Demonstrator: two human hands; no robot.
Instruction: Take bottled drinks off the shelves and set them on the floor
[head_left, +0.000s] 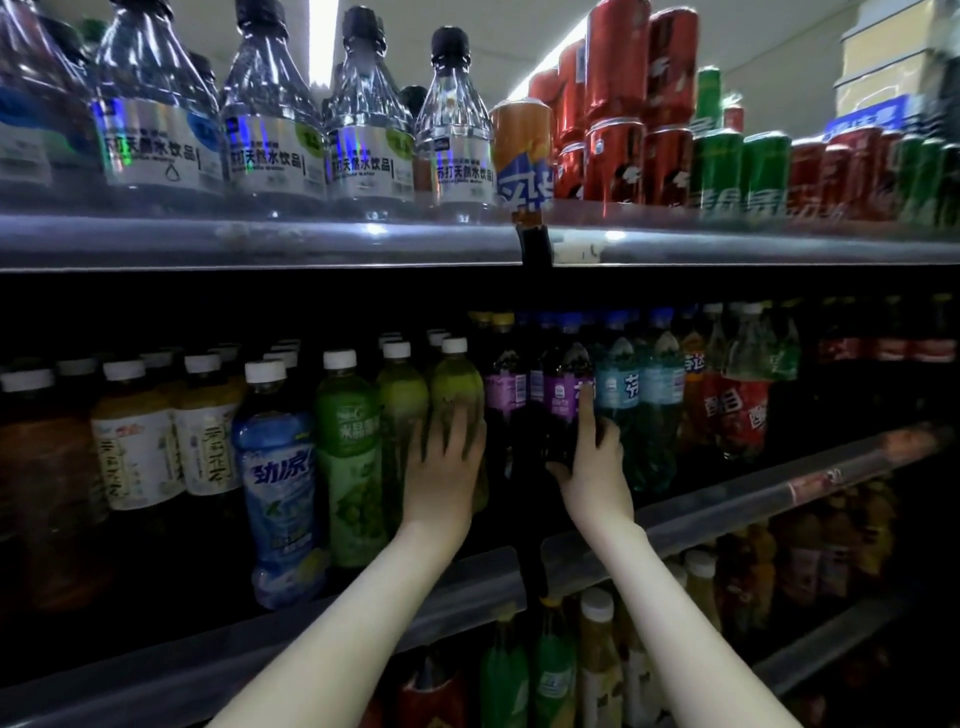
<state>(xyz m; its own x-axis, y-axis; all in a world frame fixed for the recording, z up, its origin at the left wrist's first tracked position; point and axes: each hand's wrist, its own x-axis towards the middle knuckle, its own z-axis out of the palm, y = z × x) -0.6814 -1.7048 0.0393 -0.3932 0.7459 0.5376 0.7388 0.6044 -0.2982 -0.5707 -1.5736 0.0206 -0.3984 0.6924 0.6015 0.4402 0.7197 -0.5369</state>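
On the middle shelf (727, 501) stand rows of bottled drinks. My left hand (447, 462) wraps round the lower body of a yellow-green bottle with a white cap (457, 384). My right hand (592, 462) grips a dark bottle with a purple label (563, 387), its index finger pointing up along the label. Both bottles stand upright on the shelf among their neighbours. Both forearms reach up from the bottom of the view.
Left of my hands stand green (345, 415), blue (275, 467) and cream-labelled bottles (135, 441). Teal bottles (639, 395) and a red-labelled one (745, 410) stand to the right. The upper shelf (260, 239) carries clear water bottles and cans. A lower shelf holds more bottles.
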